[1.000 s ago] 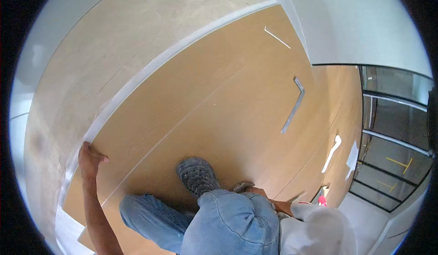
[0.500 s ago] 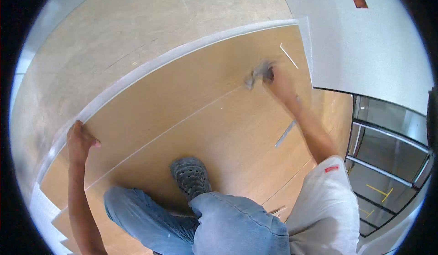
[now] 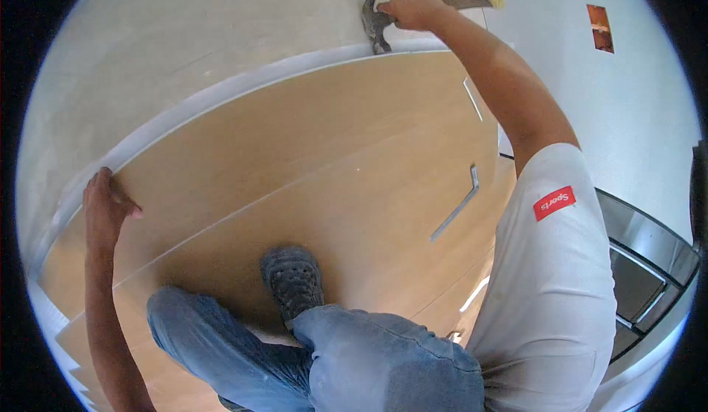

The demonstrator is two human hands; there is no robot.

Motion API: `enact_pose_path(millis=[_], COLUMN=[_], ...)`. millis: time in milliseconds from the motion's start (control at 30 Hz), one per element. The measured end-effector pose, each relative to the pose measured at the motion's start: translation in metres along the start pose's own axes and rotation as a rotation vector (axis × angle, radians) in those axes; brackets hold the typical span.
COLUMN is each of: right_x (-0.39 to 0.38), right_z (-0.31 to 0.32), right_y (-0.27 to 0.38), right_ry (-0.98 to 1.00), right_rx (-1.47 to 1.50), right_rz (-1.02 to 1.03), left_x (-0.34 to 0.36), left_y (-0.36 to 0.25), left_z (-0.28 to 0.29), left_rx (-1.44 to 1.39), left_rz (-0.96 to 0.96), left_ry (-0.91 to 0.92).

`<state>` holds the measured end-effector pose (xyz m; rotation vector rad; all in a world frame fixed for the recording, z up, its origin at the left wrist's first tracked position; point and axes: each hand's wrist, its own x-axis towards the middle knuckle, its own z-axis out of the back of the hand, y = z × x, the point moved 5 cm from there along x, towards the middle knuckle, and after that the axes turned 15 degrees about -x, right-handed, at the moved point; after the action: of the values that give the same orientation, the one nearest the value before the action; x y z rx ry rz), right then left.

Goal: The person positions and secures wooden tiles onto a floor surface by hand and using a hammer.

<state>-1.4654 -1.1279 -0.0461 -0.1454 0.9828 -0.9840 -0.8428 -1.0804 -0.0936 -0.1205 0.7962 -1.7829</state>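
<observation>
My right hand point(image 3: 414, 9) is wrapped round a claw hammer point(image 3: 377, 23) close to its head, at the far side of the floor. The handle sticks out to the right and ends in a yellow tip. The lower end of the hammer head meets the far edge of a wood-look floorboard point(image 3: 295, 121), where a white underlay strip point(image 3: 276, 69) shows. At the far left, my left hand point(image 3: 107, 209) rests on the same board edge, thumb spread away from the fingers. Part of its fingertips is hidden over the edge.
A flat grey metal bar with a bent end point(image 3: 456, 211) lies on the boards at right, and a thin white strip point(image 3: 473, 99) lies farther off. My shoe point(image 3: 291, 279) stands on the boards. A white wall point(image 3: 553, 36) and a dark-framed glass panel point(image 3: 641, 264) border the right side.
My right hand has carried the hammer, blurred before, from above the boards to their far edge. My left hand keeps its place on the board edge while the view has shifted slightly.
</observation>
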Motion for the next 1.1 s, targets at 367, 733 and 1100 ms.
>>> enact_pose_path(millis=[367,733,1100], right_x=[-0.004,-0.023,-0.117], right_z=[-0.009,-0.015,-0.019], right_y=[-0.008,-0.017,0.105], right_ry=[-0.045,-0.084,-0.216], right_rx=[0.045,0.154,0.798], right_rz=[0.022,-0.158,-0.299], left_x=[-0.003,0.007,0.009], left_y=[0.038,0.023,0.032], left_z=[-0.006,-0.009,-0.003], left_rx=[-0.295,-0.351,-0.483], left_rz=[-0.083,0.008,0.231], left_ry=[0.049,0.017,0.163])
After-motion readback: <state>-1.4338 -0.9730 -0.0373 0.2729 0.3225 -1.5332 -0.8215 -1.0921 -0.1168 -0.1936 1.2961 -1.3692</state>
